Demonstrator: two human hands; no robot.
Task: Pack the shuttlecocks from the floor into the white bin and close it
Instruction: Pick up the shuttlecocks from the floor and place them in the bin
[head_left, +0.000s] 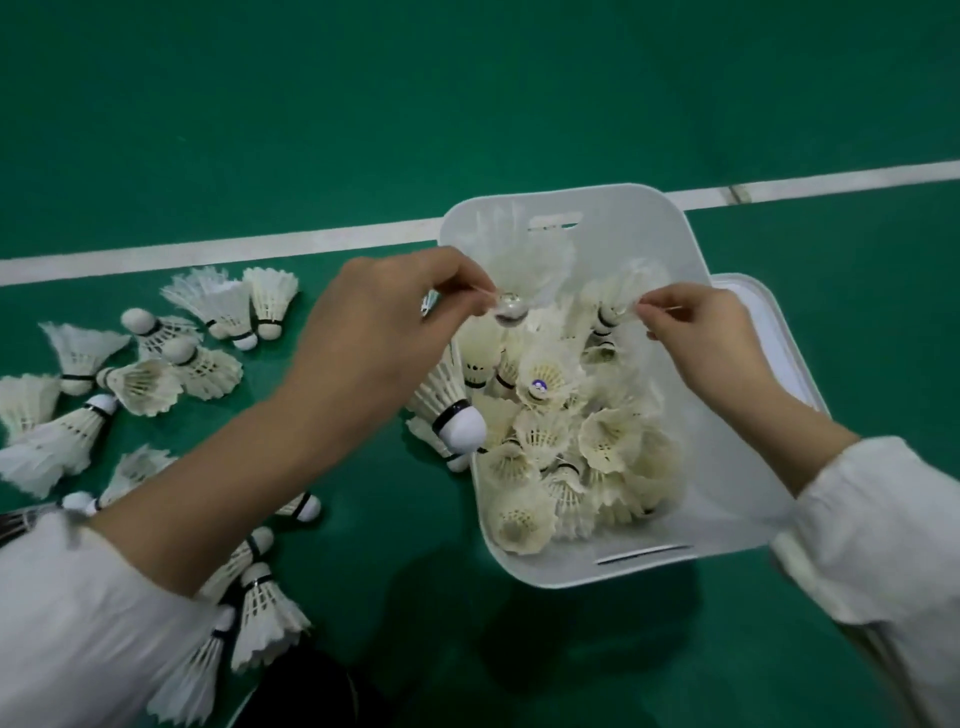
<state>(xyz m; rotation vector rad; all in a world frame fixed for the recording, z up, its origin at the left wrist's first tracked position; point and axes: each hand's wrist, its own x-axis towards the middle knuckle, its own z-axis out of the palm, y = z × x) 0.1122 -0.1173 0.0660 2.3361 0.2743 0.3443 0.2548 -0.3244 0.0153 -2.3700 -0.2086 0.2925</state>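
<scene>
The open white bin (540, 569) stands on the green floor and holds several white feather shuttlecocks (571, 441). Above its far part, my left hand (384, 332) pinches a blurred shuttlecock (524, 270) by its feathers, cork end down. My right hand (701, 338) pinches the feathers of another shuttlecock (610, 306) over the bin. Several more shuttlecocks (156, 358) lie scattered on the floor to the left, and a few (452, 410) lean against the bin's left wall.
The bin's white lid (769, 317) lies on the floor behind the bin's right side. A white court line (260, 244) crosses the floor behind the bin. More shuttlecocks (260, 608) lie near my left sleeve.
</scene>
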